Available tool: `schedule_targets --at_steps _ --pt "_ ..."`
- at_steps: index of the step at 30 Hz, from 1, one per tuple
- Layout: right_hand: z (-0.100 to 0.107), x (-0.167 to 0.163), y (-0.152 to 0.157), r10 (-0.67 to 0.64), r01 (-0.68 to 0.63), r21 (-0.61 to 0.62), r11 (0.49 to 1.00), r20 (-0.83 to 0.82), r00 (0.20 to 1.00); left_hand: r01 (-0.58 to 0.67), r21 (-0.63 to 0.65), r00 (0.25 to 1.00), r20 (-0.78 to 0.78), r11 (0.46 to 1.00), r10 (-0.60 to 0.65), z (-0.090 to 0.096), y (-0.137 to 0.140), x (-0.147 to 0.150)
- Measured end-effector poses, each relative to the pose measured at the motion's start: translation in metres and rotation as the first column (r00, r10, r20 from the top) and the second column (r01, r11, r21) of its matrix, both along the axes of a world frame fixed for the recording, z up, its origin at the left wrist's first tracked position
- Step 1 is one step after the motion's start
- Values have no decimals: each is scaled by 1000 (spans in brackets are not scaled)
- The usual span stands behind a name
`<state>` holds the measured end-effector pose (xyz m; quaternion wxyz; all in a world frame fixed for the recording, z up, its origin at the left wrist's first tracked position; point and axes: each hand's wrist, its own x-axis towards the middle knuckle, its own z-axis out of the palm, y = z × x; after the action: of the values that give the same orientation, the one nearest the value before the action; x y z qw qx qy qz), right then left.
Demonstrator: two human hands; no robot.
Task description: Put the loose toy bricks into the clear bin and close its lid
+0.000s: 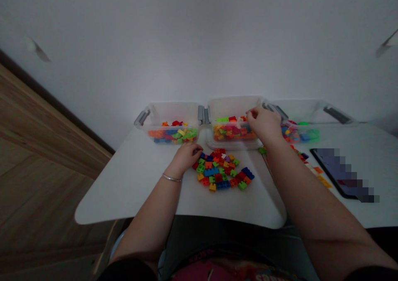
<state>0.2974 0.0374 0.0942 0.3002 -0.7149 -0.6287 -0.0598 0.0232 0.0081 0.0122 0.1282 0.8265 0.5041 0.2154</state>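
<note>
The bricks mix red, green, blue and orange; the table is white.

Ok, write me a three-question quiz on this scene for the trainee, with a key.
1. True or false: a silvery bracelet circles the wrist of the left hand.
2. Multiple choice: at which clear bin is the right hand?
A) the left bin
B) the middle bin
C) the right bin
3. Fill in: as the wearer sees it, the dark-edged device lies to the ____ of the loose block pile.

Key: 1. True. 2. B. 3. right.
</note>
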Motion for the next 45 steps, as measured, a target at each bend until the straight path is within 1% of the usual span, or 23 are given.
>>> schedule_targets --at_steps 2,4,5,7,8,10,11,13,15,16,18,19,22,24,27,34,39,42,45 --pt "-2 -3 0 15 -15 48 999 1 1000 1 0 1000 6 1000 -1 0 0 0" --pt "-3 -2 -2 84 -80 118 990 -34 996 0 1 1000 7 1000 0 -1 1 0" --pt "-3 1 -4 135 -123 171 978 -63 989 2 2 1000 3 1000 -2 -1 1 0" --pt "-3 11 -14 225 -178 308 935 -126 966 5 4 1000 -4 1000 -5 -1 1 0" --pt "-4 19 -22 248 -173 380 909 -156 956 7 3 1000 -4 1000 -7 -1 1 0" --pt "-8 36 -39 228 -106 485 868 -201 953 6 2 1000 1 1000 -6 -1 1 0" --pt "-13 45 -48 191 -60 487 872 -226 955 3 2 1000 4 1000 -3 -1 1 0" --pt "-28 61 -63 107 -17 387 922 -210 972 -3 2 1000 7 1000 3 -1 0 0" --pt "-48 72 -71 80 -51 213 976 -130 988 -8 -1 1000 8 1000 8 -1 0 0" --pt "-59 75 -74 69 -61 119 991 -69 995 -10 -1 1000 8 1000 10 -2 0 0" --pt "-77 75 -76 36 -34 -39 999 73 997 -11 6 1000 12 1000 11 -2 1 0" --pt "-84 72 -77 17 -3 -98 995 141 990 -9 11 1000 15 1000 9 -3 1 0" --pt "-93 62 -79 -19 80 -201 976 288 957 -1 21 1000 24 1000 0 -4 2 -1" --pt "-93 55 -80 -23 111 -232 966 349 937 5 24 1000 21 1000 -5 -4 2 -1" --pt "-89 48 -77 -27 137 -242 961 411 911 4 22 1000 12 1000 -4 -3 2 -1" --pt "-85 42 -67 -79 177 -191 965 433 898 17 21 1000 8 1000 -17 -2 2 1" --pt "-90 51 -62 -6 96 -199 975 408 913 18 14 1000 6 1000 -18 -4 3 1" --pt "-92 55 -63 16 53 -160 986 402 915 20 24 1000 5 1000 -20 -3 3 1" --pt "-92 56 -64 29 19 -131 991 352 935 20 30 1000 9 999 -20 -3 2 1"
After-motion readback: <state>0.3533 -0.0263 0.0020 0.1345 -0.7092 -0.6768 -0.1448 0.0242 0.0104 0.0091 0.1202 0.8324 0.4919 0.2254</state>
